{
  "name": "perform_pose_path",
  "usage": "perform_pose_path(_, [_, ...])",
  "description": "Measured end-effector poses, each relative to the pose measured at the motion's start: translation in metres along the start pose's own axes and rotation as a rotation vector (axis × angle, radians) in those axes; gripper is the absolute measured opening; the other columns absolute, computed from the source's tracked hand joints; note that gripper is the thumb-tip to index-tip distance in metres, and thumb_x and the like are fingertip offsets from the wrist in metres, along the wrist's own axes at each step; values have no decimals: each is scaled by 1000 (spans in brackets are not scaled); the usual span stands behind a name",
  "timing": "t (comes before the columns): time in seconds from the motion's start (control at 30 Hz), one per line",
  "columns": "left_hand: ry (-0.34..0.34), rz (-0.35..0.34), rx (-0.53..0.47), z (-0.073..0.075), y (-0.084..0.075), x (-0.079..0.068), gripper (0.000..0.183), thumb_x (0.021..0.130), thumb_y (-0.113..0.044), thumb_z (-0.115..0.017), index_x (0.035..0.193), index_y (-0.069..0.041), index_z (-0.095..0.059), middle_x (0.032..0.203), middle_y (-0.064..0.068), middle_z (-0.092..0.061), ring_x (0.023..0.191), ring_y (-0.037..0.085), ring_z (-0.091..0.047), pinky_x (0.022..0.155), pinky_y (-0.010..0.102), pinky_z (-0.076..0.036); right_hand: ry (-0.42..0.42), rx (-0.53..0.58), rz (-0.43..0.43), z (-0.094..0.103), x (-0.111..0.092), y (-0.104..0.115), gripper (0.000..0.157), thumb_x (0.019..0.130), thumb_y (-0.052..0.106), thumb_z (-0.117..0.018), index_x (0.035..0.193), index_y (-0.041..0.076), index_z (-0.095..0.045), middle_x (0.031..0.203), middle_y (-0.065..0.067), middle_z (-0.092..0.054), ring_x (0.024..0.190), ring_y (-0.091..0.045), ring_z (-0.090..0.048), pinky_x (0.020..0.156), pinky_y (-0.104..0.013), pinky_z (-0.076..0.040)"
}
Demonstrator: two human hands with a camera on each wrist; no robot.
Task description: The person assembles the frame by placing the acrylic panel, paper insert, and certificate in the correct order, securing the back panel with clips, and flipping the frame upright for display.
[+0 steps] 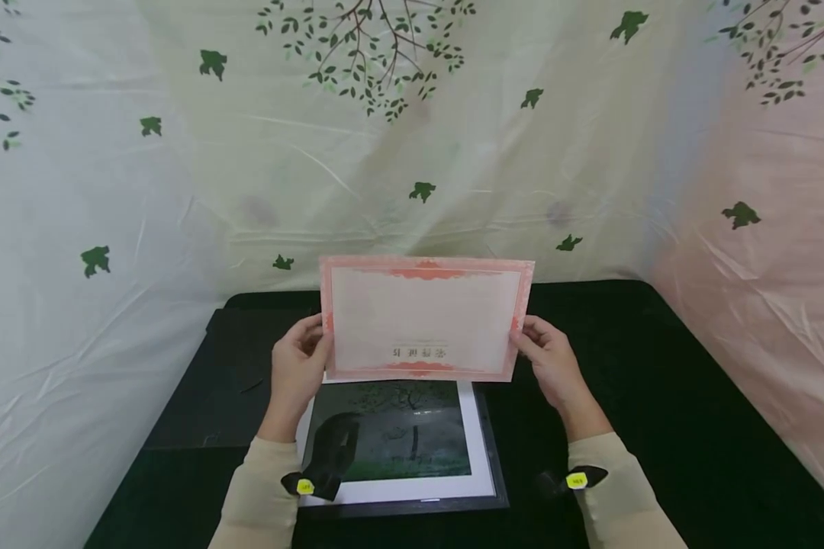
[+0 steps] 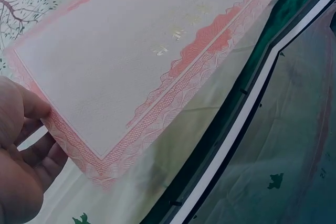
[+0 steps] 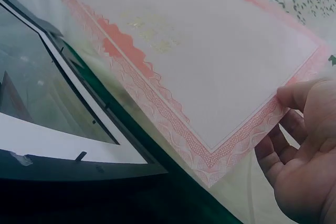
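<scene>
A certificate point(image 1: 422, 313) with a pink patterned border is held up between my two hands, its lettering upside down near the lower edge. My left hand point(image 1: 297, 370) pinches its left edge between thumb and fingers. On the opposite edge, my right hand point(image 1: 555, 366) pinches it the same way. In both wrist views the certificate point(image 2: 126, 61) looks flat and unfolded. Below it a picture frame point(image 1: 487, 457) with a dark rim lies on the table; its white mat point(image 3: 79, 145) surrounds a dark, reflective middle. The certificate hides the frame's far side.
A black tablecloth point(image 1: 659, 427) covers the table. At the left lies a flat dark panel point(image 1: 220, 381) with a small metal piece on it. Hanging cloth point(image 1: 357, 183) printed with leaves and branches closes off the back and both sides.
</scene>
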State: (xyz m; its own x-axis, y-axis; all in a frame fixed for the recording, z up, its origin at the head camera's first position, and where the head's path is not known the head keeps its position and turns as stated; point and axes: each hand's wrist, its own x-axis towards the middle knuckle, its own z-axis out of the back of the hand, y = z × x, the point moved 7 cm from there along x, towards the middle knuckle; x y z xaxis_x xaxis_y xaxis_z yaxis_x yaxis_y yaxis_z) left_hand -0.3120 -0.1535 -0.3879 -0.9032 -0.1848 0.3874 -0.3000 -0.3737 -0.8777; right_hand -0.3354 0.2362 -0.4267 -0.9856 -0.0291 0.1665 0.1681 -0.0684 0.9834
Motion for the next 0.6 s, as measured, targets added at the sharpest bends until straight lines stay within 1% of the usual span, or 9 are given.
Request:
perform_pose_path(0.07, [0,-18,7,0,-2,0,25,94,-9,-63,118,-5,-65,98,11,-70,76,26,-59,57,20,-47,-3,2,10,2,0,1,35,96,31,-60,117,3,-60,108,-6,-65,94,-20,-59,84,-25,-49])
perform_pose_path(0.17, [-2,-51,9,1,-5,-2,21,94,-13,-64,114,-8,-68,95,7,-70,74,21,-58,54,21,-47,-10,8,15,3,-1,3,35,96,31,-60,116,2,-61,106,-5,-65,94,-20,-57,83,-28,-48])
perform_pose_path(0.3, [-26,-121,26,2,-12,-4,16,92,-13,-65,106,-8,-71,93,3,-69,74,16,-59,59,19,-49,-8,11,16,5,-2,4,36,96,31,-60,116,1,-62,107,-4,-65,96,-21,-56,87,-28,-47])
perform_pose_path(0.43, [-66,-181,77,3,-18,-6,13,90,-11,-68,101,-6,-74,88,3,-62,69,14,-55,57,18,-45,2,9,33,6,-3,6,38,96,29,-60,117,-2,-62,106,-3,-66,97,-22,-55,89,-26,-46])
perform_pose_path(0.5, [-75,-182,90,4,-20,-7,12,90,-10,-68,99,-7,-75,84,3,-62,65,14,-52,54,20,-42,2,10,46,7,-3,7,38,95,27,-61,117,-4,-62,104,-2,-66,96,-22,-54,88,-25,-45])
perform_pose_path(0.6, [-70,-153,77,4,-20,-9,12,91,-12,-67,99,-9,-75,79,3,-66,61,16,-52,50,21,-41,-6,19,60,9,-3,8,36,95,25,-63,114,-5,-64,98,0,-67,92,-26,-53,84,-26,-45])
